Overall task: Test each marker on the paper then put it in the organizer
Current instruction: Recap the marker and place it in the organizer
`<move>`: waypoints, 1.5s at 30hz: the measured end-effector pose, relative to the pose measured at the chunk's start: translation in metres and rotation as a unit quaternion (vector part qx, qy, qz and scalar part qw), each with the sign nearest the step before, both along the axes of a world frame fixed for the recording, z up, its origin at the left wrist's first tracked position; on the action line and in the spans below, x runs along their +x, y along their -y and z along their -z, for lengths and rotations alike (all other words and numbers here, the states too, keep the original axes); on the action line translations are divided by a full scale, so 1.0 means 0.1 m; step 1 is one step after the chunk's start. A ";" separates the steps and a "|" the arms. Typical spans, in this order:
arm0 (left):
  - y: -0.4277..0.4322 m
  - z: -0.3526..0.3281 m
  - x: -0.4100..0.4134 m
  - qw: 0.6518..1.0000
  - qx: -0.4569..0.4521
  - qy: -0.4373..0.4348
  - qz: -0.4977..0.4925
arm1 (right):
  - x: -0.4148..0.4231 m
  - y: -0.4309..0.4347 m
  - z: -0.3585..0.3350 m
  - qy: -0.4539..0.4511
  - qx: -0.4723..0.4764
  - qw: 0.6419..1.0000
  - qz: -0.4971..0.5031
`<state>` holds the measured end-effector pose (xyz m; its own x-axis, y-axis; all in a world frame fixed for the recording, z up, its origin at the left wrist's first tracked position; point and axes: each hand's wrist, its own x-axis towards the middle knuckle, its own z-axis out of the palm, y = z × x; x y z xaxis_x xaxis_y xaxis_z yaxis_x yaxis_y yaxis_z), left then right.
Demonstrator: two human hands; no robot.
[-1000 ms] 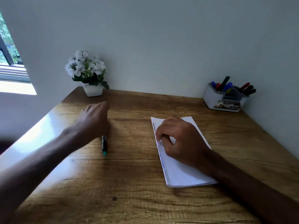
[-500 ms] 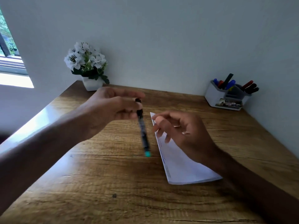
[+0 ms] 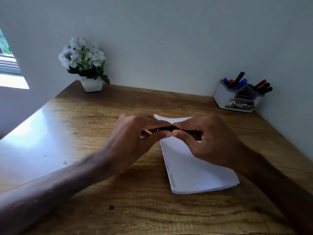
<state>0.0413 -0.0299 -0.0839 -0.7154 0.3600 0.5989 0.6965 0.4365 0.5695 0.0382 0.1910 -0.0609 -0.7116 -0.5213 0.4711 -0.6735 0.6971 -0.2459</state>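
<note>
A black marker [image 3: 166, 128] lies level between both hands, a little above the far end of the white paper [image 3: 189, 168]. My left hand [image 3: 135, 134] pinches its left part with fingers and thumb. My right hand [image 3: 206, 134] grips its right part, fingers curled round it. Most of the marker is hidden by the fingers, and its teal end is out of sight. The paper has small coloured marks along its left edge. The white organizer [image 3: 225, 97] stands at the back right against the wall, holding several markers in blue, red and black.
A white pot of white flowers [image 3: 84, 65] stands at the back left of the wooden desk [image 3: 84, 116]. Walls close the desk at the back and right. A window shows at the far left.
My left hand picked the marker up off the desk and carried it right, over the paper. My right hand left the paper and took hold of the marker's other end.
</note>
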 end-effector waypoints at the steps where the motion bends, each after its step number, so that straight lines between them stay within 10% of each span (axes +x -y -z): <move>1: 0.02 0.00 -0.02 1.000 -0.018 -0.025 0.005 | 0.00 0.00 0.01 -0.011 0.017 1.000 0.015; 9: 0.17 0.10 -0.24 0.984 -0.156 -0.046 -0.067 | -0.12 -0.04 0.00 0.175 -0.094 0.976 0.088; 12: 0.25 0.14 -0.30 0.992 -0.105 0.016 -0.071 | -0.19 -0.14 -0.07 0.330 -0.359 0.873 0.005; 15: 0.27 0.09 -0.31 0.986 -0.127 0.093 -0.054 | -0.20 -0.22 -0.14 0.404 -0.427 0.806 -0.070; 21: 0.19 0.07 -0.24 0.965 -0.211 0.152 0.035 | -0.11 -0.07 0.02 0.366 -0.316 0.875 -0.027; 31: 0.15 0.12 -0.20 0.952 -0.262 0.155 0.042 | -0.03 0.07 0.12 0.409 -0.276 0.870 -0.022; 45: 0.13 0.11 -0.19 0.950 -0.265 0.159 0.040 | -0.04 0.17 0.28 0.215 -0.227 0.950 -0.027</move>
